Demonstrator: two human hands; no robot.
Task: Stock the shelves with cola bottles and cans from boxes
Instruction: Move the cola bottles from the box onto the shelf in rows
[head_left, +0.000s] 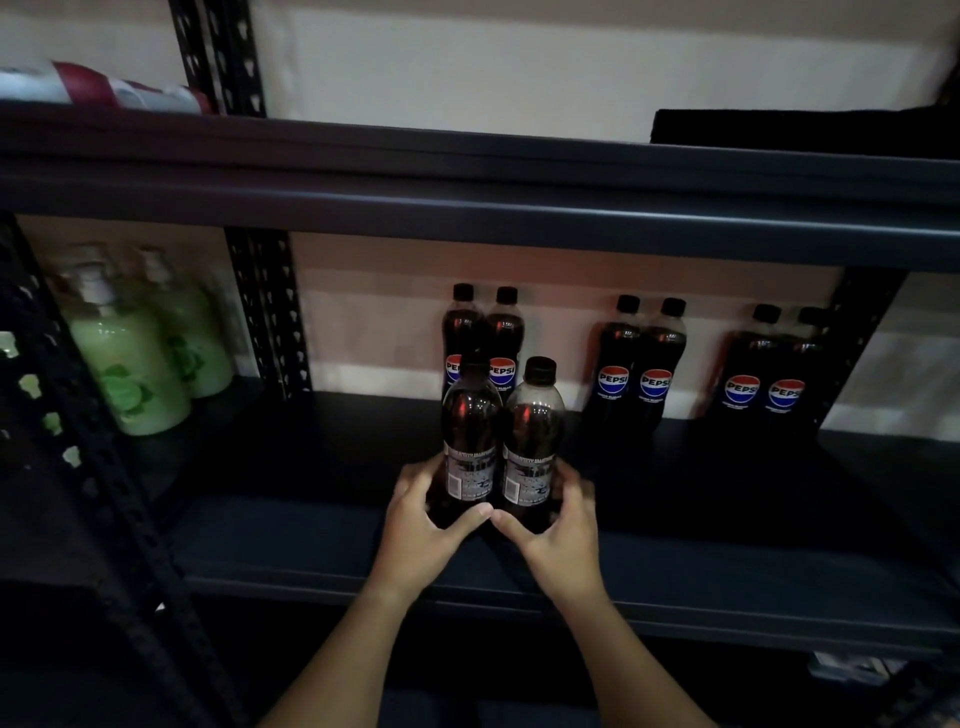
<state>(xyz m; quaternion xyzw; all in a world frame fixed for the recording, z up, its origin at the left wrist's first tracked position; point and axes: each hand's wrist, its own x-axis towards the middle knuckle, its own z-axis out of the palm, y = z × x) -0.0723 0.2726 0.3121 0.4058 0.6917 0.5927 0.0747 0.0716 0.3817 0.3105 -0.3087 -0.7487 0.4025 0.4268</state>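
Bottles of Pepsi stand upright on the dark shelf board (322, 540), and two of them sit toward its front edge between the hands. The left hand (423, 525) curls round the base of the left front bottle (470, 441), fingers on its outer side and thumb across the front. The right hand (558, 530) wraps the base of the right front bottle (532, 447) the same way, mirrored. The two thumbs nearly meet below the bottles, which stand touching side by side with their barcode labels facing the camera. Directly behind them, against the wall, is a pair of Pepsi bottles (483, 332) with logos forward. Further right stand a second pair (636, 364) and a third pair (769, 369), well apart from the hands. On the neighbouring bay to the left sit green pump bottles (130, 353).
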